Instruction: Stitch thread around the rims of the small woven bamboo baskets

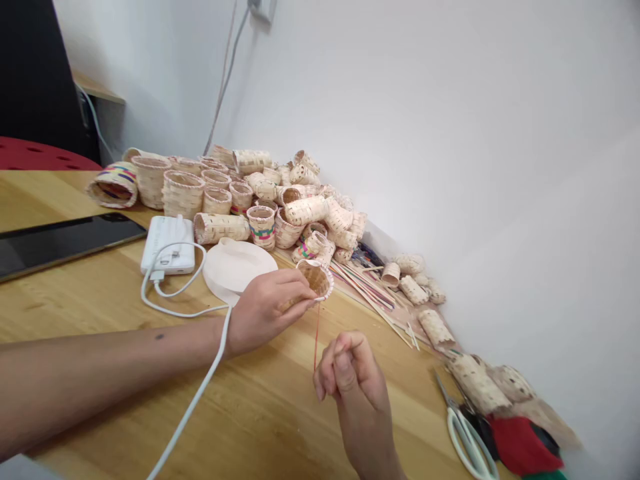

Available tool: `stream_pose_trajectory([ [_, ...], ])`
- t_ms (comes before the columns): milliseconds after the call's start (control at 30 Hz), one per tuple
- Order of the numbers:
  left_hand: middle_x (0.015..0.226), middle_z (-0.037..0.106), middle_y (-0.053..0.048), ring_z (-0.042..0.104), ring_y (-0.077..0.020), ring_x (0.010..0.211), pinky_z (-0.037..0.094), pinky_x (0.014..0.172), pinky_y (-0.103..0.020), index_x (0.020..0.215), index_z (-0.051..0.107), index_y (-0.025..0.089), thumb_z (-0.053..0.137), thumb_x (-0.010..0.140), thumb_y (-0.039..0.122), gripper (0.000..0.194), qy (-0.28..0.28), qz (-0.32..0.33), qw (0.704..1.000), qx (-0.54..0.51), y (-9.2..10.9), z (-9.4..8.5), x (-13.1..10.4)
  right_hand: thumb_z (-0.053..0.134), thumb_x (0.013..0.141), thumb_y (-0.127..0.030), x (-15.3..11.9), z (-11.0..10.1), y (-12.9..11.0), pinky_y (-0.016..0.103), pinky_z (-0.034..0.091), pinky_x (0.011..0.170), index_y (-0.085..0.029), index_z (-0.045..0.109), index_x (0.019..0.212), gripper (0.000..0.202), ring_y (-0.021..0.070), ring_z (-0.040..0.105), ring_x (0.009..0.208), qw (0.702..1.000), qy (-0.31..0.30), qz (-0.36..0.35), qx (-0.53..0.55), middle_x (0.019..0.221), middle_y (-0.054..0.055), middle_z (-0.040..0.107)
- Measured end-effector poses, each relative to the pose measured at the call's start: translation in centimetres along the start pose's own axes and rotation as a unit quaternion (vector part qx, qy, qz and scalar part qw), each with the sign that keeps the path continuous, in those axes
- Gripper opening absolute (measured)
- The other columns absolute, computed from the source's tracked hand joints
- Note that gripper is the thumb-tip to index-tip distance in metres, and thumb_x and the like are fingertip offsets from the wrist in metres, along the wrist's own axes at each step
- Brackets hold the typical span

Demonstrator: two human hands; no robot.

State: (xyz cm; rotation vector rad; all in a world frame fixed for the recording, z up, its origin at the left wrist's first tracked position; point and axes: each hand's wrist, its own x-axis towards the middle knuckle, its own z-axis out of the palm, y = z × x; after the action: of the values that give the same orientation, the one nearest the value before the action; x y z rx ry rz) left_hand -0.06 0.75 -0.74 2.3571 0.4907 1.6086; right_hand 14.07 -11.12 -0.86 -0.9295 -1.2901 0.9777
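My left hand (270, 308) pinches the rim of a small woven bamboo basket (317, 277), its mouth tilted toward me and a pale strip around the edge. From that rim a taut red thread (317, 339) runs down to my right hand (354, 387). The fingers there are curled closed around the thread's end; whether a needle is among them is hidden. Just behind my left hand lies a roll of flat white strip (239, 267).
A pile of woven baskets (305, 210) lines the wall. Thin colored strips (365, 290) lie right of it. Scissors (467, 433) and red cloth (525, 445) sit at the right. A phone (70, 241) and a white power bank (169, 245), its cable crossing my left forearm, lie left.
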Motion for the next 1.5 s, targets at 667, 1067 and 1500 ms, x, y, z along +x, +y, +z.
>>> stream_pose_trajectory([
  [667,0.079,0.064,-0.004,0.058,-0.0142,0.074,0.044,0.069,-0.024,0.082,0.068,0.013,0.056,0.088,0.019,0.014,-0.001,-0.048,0.999,-0.023,-0.5,-0.5,0.4,0.05,0.09,-0.023,0.0,-0.3,0.2,0.021,0.024,0.045,-0.018,0.062,0.076,0.018,0.0074,0.033,0.043,0.871,0.047,-0.14,-0.468,0.052,-0.008,0.033],
  [1067,0.086,0.066,-0.005,0.061,-0.0144,0.08,0.045,0.072,-0.022,0.09,0.07,0.015,0.057,0.089,0.02,0.013,-0.094,-0.042,0.99,-0.095,-0.3,-0.6,0.6,0.056,0.087,-0.013,-0.2,-0.8,-2.0,0.018,0.035,0.047,-0.02,0.064,0.086,0.011,0.0071,0.049,0.047,0.859,0.011,-0.231,-0.457,0.062,-0.005,0.062],
  [1500,0.085,0.068,-0.001,0.061,-0.0111,0.078,0.043,0.073,-0.017,0.087,0.063,0.016,0.055,0.09,0.014,0.009,-0.298,-0.003,0.925,-0.237,2.6,-1.3,0.8,0.061,0.086,-0.021,-0.1,-2.6,-4.3,0.021,0.04,0.046,-0.021,0.069,0.08,0.01,0.0086,0.05,0.048,0.825,0.192,-0.273,-0.456,0.065,-0.003,0.066],
])
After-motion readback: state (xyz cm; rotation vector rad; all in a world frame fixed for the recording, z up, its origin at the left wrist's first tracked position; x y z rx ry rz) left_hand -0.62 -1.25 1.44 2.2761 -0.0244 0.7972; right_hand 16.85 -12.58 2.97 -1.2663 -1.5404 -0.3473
